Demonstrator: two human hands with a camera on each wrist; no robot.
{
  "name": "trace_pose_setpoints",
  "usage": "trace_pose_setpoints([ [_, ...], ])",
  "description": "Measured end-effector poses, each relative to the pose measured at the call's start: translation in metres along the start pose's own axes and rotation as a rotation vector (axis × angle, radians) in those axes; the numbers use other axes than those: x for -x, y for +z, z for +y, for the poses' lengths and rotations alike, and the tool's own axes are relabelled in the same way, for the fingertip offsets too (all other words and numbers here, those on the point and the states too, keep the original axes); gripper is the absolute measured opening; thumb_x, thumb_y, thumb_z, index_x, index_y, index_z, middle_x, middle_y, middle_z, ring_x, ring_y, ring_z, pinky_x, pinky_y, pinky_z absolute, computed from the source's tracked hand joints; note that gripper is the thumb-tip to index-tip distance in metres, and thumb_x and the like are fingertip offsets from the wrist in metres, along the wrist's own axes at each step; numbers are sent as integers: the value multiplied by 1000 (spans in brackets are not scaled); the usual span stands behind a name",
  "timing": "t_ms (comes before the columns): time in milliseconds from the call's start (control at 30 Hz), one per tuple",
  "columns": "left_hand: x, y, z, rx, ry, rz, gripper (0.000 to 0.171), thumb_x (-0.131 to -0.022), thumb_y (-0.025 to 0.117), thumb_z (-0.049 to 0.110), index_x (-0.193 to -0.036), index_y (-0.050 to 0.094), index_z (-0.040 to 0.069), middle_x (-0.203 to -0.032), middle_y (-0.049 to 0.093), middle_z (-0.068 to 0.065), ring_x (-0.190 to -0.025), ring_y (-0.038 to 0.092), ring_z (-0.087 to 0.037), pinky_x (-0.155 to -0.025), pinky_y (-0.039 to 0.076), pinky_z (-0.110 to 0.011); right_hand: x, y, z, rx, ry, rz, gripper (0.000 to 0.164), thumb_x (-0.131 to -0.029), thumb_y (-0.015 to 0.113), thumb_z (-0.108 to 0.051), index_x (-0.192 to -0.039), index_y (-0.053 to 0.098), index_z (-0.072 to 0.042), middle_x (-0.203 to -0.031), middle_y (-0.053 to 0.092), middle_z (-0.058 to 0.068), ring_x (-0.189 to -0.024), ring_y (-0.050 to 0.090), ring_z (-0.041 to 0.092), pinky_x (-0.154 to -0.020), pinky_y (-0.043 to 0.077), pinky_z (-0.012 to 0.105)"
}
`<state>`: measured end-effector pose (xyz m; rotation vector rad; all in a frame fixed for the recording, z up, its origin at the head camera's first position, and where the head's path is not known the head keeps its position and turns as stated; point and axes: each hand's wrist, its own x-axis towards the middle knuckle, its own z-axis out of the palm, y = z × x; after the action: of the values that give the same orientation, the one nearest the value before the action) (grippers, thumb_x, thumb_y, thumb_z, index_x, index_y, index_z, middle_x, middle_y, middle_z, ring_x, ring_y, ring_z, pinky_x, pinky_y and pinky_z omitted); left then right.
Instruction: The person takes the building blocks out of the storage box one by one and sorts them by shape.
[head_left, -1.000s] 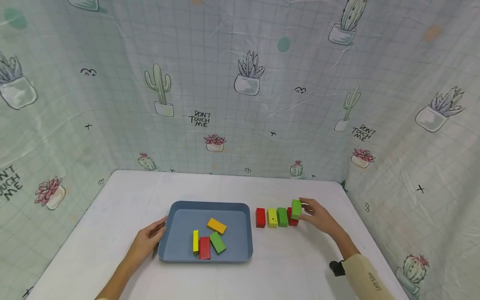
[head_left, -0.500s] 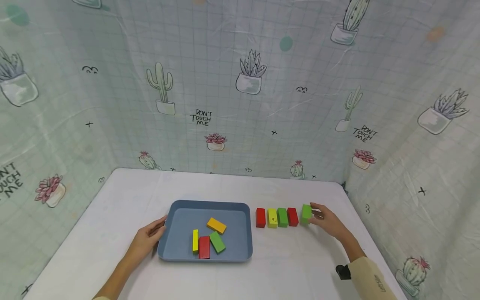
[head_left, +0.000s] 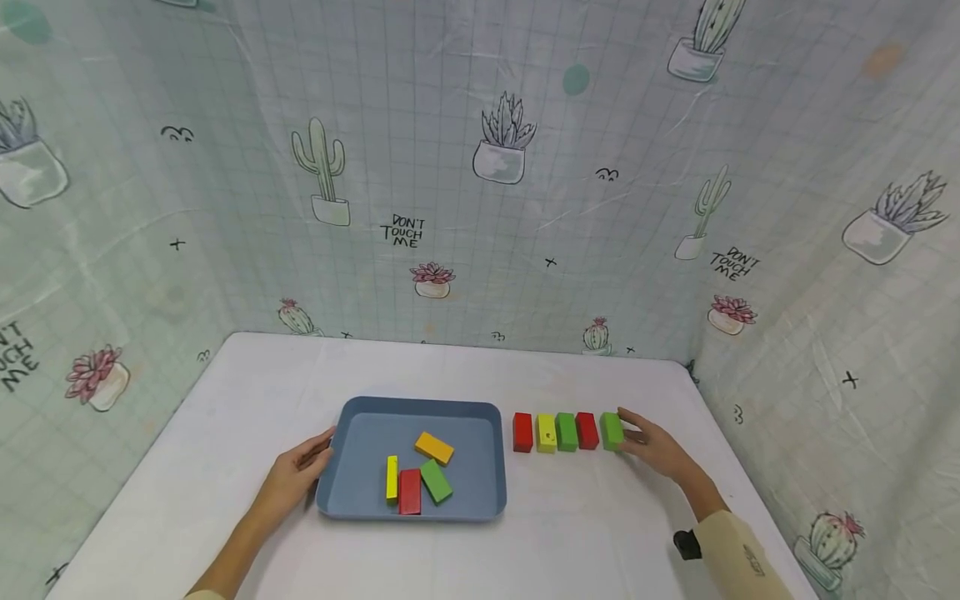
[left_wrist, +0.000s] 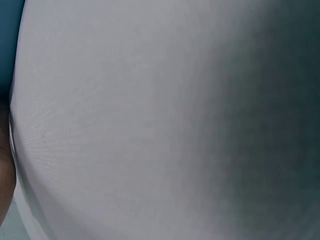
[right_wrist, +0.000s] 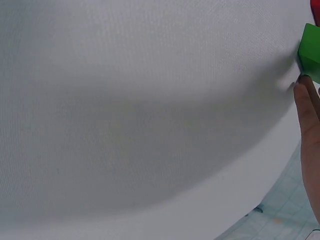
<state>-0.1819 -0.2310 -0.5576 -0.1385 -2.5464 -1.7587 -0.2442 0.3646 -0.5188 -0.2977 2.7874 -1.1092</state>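
A grey-blue tray (head_left: pixel 360 410) lies on the white table, with a yellow block (head_left: pixel 392 479), a red block (head_left: pixel 409 492), a green block (head_left: pixel 437 482) and an orange block (head_left: pixel 434 448) inside. My left hand (head_left: pixel 292 475) touches the tray's left rim with fairly straight fingers. To the right of the tray, my right hand (head_left: pixel 657 446) pinches another green block (head_left: pixel 612 432) at its right side. This block stands at the right end of a row, a small gap from a red block (head_left: pixel 587 431). In the right wrist view, fingers (right_wrist: pixel 306 107) touch the green block (right_wrist: pixel 311 50).
The row also has a green block (head_left: pixel 567 432), a yellow block (head_left: pixel 546 433) and a red block (head_left: pixel 522 432), the last close to the tray's right rim. A cactus-print cloth (head_left: pixel 420 150) hangs behind and beside the white table (head_left: pixel 555 533).
My right hand has moved the green block from above the red block rightward and down to the row's end. My left hand and the tray have stayed in place.
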Motion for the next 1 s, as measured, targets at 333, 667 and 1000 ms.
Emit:
trace_pose_setpoints([
  [333,0,0,0,-22,4,23,47,-98,53,24,-138,45,0,-134,50,-20,-120,48,-33,-86,43,-10,-7,1,-4,27,-22,-43,67,-92,62,-16,-147,27,0,-146,30,26,-122,43,45,-94,43,53],
  [667,-1,0,1,-25,7,22,46,-98,54,22,-138,46,1,-133,51,-19,-120,49,-31,-85,42,-9,-5,5,-3,-11,67,37,76,-89,66,-34,-149,26,-9,-148,27,24,-124,41,44,-93,42,57],
  [1000,-1,0,-1,-32,10,23,47,-98,54,23,-138,46,1,-133,51,-19,-120,49,-31,-85,41,-8,-8,26,-26,-66,-25,246,65,-88,68,-29,-143,39,-9,-129,47,18,-111,50,34,-87,48,48],
])
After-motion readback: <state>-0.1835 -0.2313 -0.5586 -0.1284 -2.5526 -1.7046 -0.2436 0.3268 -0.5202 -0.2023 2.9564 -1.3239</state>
